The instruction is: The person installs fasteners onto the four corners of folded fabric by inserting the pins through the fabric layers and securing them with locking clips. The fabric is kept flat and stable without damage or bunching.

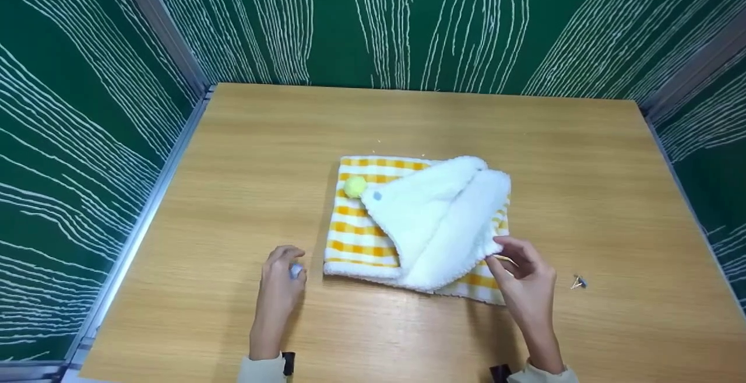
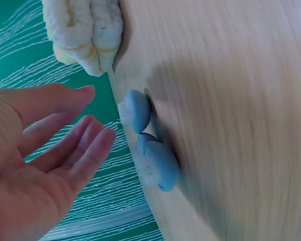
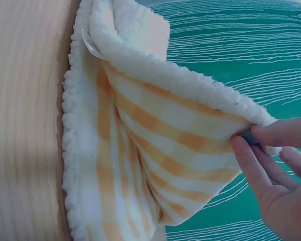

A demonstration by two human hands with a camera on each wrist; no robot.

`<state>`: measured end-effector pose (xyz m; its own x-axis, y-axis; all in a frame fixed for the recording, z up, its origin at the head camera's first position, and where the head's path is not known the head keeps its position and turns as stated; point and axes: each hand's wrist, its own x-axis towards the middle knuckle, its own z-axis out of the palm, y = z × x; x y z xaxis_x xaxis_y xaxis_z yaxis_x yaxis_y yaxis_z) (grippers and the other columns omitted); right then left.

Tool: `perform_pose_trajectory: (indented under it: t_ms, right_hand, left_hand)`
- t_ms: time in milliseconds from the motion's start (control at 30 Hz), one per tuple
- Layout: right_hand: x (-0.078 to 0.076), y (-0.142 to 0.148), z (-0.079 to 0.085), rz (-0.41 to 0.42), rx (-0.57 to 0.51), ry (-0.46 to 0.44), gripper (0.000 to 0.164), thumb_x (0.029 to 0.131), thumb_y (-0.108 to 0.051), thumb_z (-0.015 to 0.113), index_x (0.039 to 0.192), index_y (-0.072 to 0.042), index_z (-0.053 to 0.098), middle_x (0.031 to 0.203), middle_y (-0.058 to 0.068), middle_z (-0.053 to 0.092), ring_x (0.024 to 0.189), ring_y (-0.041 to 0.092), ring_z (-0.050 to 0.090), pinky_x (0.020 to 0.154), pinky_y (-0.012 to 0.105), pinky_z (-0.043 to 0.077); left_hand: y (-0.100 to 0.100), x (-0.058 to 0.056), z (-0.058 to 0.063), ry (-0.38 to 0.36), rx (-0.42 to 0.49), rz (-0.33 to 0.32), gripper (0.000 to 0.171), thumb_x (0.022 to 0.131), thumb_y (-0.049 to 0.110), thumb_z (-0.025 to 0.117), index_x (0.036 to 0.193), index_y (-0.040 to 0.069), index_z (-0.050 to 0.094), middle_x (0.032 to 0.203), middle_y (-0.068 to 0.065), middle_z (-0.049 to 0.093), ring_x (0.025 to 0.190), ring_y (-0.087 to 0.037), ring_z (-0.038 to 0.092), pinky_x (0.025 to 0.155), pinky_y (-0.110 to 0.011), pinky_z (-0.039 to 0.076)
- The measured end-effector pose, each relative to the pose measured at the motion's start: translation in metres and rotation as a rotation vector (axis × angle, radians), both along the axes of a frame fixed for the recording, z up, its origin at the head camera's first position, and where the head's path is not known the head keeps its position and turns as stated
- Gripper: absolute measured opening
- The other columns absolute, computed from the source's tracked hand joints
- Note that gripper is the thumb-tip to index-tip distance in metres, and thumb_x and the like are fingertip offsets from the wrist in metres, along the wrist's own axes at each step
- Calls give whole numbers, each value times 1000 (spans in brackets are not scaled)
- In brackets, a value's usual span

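A fleece-lined blanket [image 1: 361, 237] with yellow and white checks lies folded on the table. Its white fluffy side is turned up in a flap, with a yellow-green pompom [image 1: 355, 186] and a blue dot [image 1: 377, 196] at the flap's tip. My right hand [image 1: 527, 278] pinches a lifted corner of the blanket [image 3: 185, 145]; a small blue-grey piece [image 3: 250, 136] shows between thumb and finger. To the left of the blanket, my left hand [image 1: 278, 281] is apart from it, fingers relaxed. Close to those fingers, blue mushroom-shaped pieces [image 2: 160, 164] stand on the wood, untouched.
A small blue piece with gold-coloured prongs [image 1: 579, 281] lies on the table [image 1: 256, 138] to the right of my right hand. Tiny pale specks dot the wood behind the blanket. Green panels with white lines [image 1: 332, 27] enclose the table's back and sides.
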<state>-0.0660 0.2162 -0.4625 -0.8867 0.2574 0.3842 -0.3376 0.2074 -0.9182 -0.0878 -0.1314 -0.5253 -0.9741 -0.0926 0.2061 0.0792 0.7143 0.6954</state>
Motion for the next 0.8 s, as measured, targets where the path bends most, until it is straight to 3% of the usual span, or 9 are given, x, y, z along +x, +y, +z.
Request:
perform_pose_trajectory:
  t_ms: [200,333,633,800]
  right_hand:
    - [0,0,0,-11,20,-14,28,66,21,61,93,15,57,86,28,58,77,20,61,66,23,51]
    - [0,0,-1,-13,17,-20,28,66,21,61,93,15,57,86,28,57,77,20,61,66,23,51]
    - [0,1,-2,-30,39,-37,29,66,20,62,94,13,58,87,26,58,78,19,61,66,23,51]
    - [0,1,-3,-5,-12,-22,28,67,21,61,94,15,57,87,26,58,77,19,61,66,22,51]
  left_hand:
    - [0,-2,-1,-137,-50,32,29,67,-10,67,95,-8,63,104,-16,55,98,-32,53,80,-38,48]
    - [1,-2,0,-191,-52,45,30,67,-13,65,96,-12,61,106,-21,53,99,-36,52,80,-39,48]
    - [3,-2,-3,-177,-73,69,19,67,-14,64,85,-12,63,103,-23,54,96,-37,53,77,-37,49]
    - [5,-3,-5,-164,-78,52,14,69,-11,64,84,-11,64,103,-22,53,95,-37,54,75,-35,50]
